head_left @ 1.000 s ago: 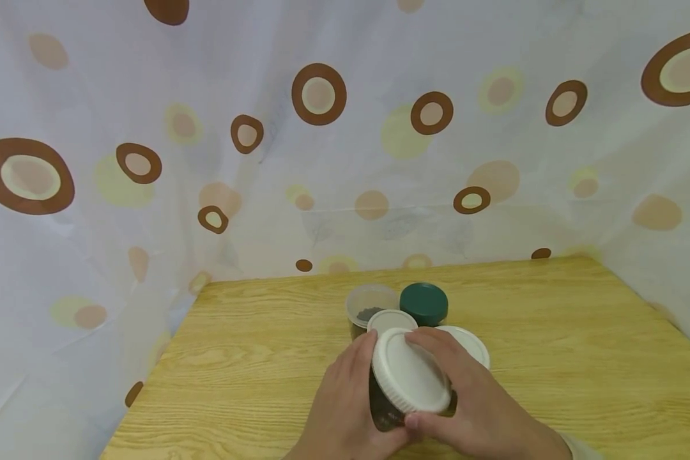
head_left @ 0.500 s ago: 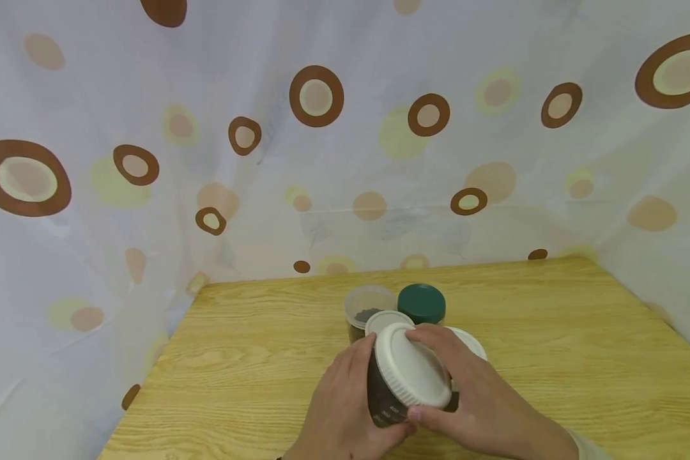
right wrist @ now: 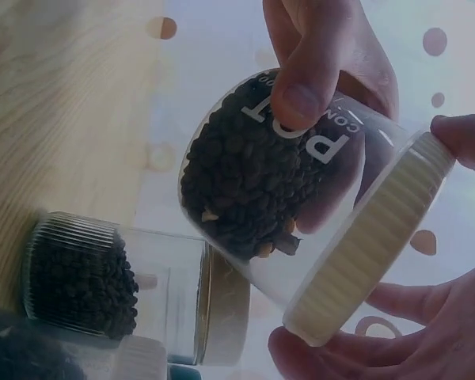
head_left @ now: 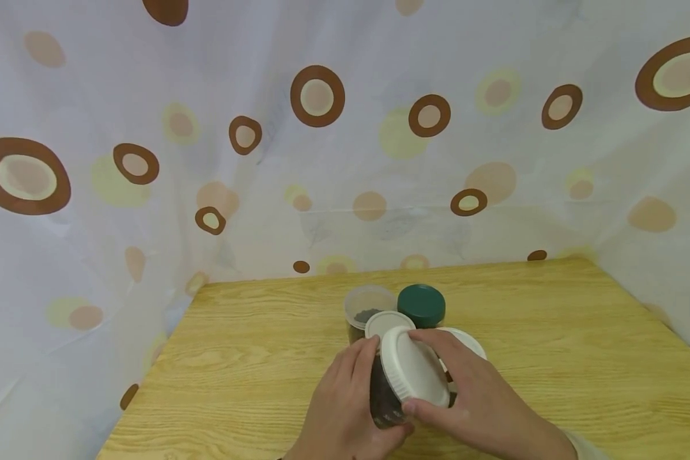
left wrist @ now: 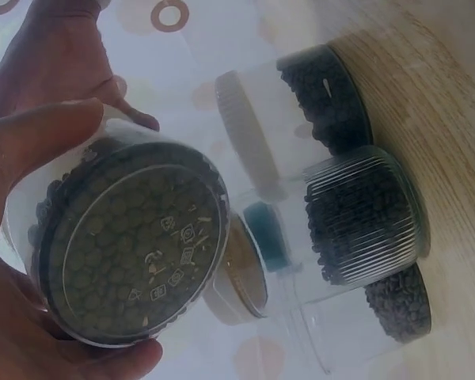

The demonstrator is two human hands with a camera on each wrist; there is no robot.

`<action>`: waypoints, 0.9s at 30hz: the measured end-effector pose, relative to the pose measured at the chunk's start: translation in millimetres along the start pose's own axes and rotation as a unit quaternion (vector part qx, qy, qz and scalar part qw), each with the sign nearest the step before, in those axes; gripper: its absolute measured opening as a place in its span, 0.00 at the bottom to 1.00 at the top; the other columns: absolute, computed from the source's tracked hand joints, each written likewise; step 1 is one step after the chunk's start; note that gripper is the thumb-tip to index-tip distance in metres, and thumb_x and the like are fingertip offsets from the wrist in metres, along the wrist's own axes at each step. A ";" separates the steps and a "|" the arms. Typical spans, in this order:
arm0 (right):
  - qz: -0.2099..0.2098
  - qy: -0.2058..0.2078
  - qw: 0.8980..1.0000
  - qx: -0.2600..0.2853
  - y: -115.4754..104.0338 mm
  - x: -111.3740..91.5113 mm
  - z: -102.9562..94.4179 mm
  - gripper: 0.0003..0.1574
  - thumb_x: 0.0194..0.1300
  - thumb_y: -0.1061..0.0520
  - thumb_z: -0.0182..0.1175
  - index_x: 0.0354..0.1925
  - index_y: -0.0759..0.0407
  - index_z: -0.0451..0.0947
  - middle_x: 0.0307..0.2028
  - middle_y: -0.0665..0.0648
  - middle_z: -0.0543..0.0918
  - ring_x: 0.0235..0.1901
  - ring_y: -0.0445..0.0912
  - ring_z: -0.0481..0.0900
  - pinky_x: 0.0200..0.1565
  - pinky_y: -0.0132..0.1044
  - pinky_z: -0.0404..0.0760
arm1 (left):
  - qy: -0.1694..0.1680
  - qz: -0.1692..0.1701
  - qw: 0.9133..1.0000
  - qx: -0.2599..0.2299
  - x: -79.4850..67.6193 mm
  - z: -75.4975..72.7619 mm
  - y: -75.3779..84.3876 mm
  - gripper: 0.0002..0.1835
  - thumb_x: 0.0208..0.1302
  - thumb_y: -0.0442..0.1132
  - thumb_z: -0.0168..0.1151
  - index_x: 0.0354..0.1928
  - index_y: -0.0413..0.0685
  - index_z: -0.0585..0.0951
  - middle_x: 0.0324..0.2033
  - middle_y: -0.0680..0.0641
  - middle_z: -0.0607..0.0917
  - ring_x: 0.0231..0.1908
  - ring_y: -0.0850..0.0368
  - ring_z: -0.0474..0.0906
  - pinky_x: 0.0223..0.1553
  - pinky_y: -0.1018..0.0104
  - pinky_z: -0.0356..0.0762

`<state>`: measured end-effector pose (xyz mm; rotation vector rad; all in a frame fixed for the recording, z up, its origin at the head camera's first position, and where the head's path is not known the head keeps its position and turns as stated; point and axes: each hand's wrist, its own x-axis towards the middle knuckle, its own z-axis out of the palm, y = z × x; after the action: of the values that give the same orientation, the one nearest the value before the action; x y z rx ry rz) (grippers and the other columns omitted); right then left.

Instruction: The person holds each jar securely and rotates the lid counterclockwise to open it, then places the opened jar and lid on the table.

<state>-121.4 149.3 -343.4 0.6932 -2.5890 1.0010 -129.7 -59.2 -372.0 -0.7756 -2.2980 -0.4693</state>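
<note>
So, left fingers (head_left: 363,363) curl round jar (head_left: 385,393), right fingers (head_left: 447,348) span lid (head_left: 415,369)

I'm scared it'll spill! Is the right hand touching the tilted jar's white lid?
Touching: the right wrist view shows the right hand gripping opposite edges of the white lid.

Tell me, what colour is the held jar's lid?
White; the lid shows best in the head view.
</note>
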 end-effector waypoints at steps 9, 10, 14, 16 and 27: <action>-0.060 0.024 0.998 0.011 5.6 1.0 3.0 0.45 0.53 0.42 0.74 0.67 0.39 0.66 0.60 0.44 0.76 0.49 0.35 0.75 0.38 0.30 0.79 | 0.008 0.002 1.000 -0.018 0.5 -1.3 -2.2 0.56 0.29 0.61 0.81 0.64 0.42 0.71 0.53 0.48 0.81 0.50 0.55 0.80 0.47 0.64 0.84; -0.067 0.026 0.997 0.013 6.0 1.3 3.2 0.46 0.53 0.43 0.74 0.67 0.40 0.67 0.60 0.45 0.76 0.49 0.36 0.75 0.38 0.30 0.78 | 0.006 -0.001 1.000 -0.023 0.7 -1.6 -2.2 0.56 0.29 0.60 0.81 0.64 0.43 0.71 0.53 0.48 0.81 0.50 0.55 0.80 0.48 0.64 0.84; -0.086 0.025 0.996 0.028 7.2 2.4 2.9 0.46 0.52 0.45 0.75 0.67 0.41 0.67 0.61 0.47 0.76 0.51 0.37 0.75 0.38 0.31 0.78 | 0.005 -0.002 1.000 -0.028 1.8 -3.1 -2.8 0.55 0.29 0.60 0.80 0.64 0.45 0.71 0.52 0.50 0.82 0.50 0.56 0.79 0.50 0.65 0.82; -0.093 0.023 0.995 0.035 7.8 2.9 2.6 0.47 0.52 0.46 0.75 0.68 0.42 0.67 0.62 0.48 0.75 0.53 0.38 0.74 0.39 0.31 0.78 | -0.001 -0.006 1.000 -0.031 2.4 -5.2 -3.3 0.54 0.31 0.60 0.80 0.64 0.46 0.71 0.52 0.51 0.82 0.49 0.58 0.79 0.50 0.66 0.82; -0.114 0.020 0.992 0.047 11.0 2.5 5.6 0.49 0.52 0.48 0.75 0.69 0.46 0.65 0.65 0.51 0.73 0.60 0.38 0.71 0.42 0.33 0.78 | -0.006 -0.002 0.999 -0.032 3.3 -7.1 -7.1 0.54 0.32 0.61 0.79 0.64 0.44 0.71 0.53 0.52 0.81 0.50 0.58 0.77 0.50 0.66 0.82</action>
<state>-129.8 151.7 -352.4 0.9588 -2.3750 1.0571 -132.9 -66.9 -365.5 -0.8067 -2.3048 -0.5427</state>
